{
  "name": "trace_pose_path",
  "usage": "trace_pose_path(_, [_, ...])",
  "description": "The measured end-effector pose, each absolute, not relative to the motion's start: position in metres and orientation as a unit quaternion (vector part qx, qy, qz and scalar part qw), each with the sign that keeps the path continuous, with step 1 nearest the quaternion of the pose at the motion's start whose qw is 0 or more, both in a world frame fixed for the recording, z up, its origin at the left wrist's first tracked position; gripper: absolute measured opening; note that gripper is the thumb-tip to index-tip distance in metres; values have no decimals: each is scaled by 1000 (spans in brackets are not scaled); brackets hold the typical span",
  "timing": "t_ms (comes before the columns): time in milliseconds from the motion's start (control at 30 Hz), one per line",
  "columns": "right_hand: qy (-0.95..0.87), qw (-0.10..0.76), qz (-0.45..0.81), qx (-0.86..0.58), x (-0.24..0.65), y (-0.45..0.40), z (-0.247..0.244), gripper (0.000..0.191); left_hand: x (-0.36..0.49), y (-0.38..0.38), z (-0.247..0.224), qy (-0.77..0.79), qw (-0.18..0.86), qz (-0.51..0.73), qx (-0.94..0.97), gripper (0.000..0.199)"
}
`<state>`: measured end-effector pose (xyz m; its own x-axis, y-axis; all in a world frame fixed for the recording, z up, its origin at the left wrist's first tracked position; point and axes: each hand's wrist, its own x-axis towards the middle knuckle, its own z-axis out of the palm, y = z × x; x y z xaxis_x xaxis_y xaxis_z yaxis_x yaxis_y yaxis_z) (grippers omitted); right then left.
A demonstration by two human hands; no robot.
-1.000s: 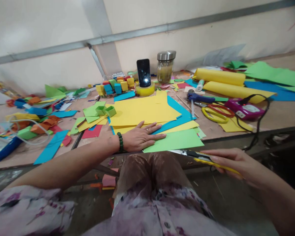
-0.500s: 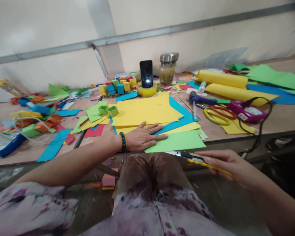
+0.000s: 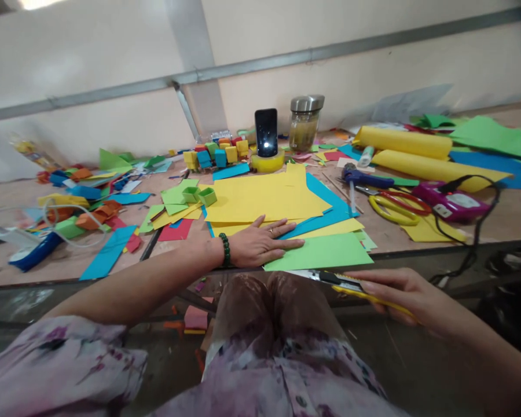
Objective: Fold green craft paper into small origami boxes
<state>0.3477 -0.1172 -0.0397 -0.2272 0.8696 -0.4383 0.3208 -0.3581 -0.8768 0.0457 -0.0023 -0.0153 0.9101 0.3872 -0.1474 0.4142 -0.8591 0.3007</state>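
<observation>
My left hand [image 3: 260, 243] lies flat with fingers spread, pressing on the left end of a green paper sheet [image 3: 325, 252] at the table's front edge. Under and behind it are stacked yellow paper [image 3: 264, 197] and blue paper [image 3: 330, 200]. Held in my right hand [image 3: 399, 292] is a yellow utility knife [image 3: 351, 285], its blade out and pointing left along the near edge of the green sheet. Whether the blade touches the paper I cannot tell. Two small green folded paper boxes [image 3: 198, 196] sit left of the yellow paper.
Scissors [image 3: 395, 208], a blue-handled hammer-like tool [image 3: 367, 178] and a purple corded device [image 3: 451, 201] lie at the right, near yellow paper rolls [image 3: 438, 168]. A phone [image 3: 266, 133] stands at the back beside a glass jar [image 3: 304, 127]. Coloured scraps [image 3: 108, 249] litter the left.
The view has shifted slightly, so the table things appear a little further right. The knife has slid slightly left relative to the green sheet; my left hand keeps its place on the paper.
</observation>
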Motion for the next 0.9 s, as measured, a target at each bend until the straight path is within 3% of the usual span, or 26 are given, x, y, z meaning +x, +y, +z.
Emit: trace_pose_path(900, [-515,222,603,-568,350,-120,-41,58,46,-3,-15,209,173,-35,962,52])
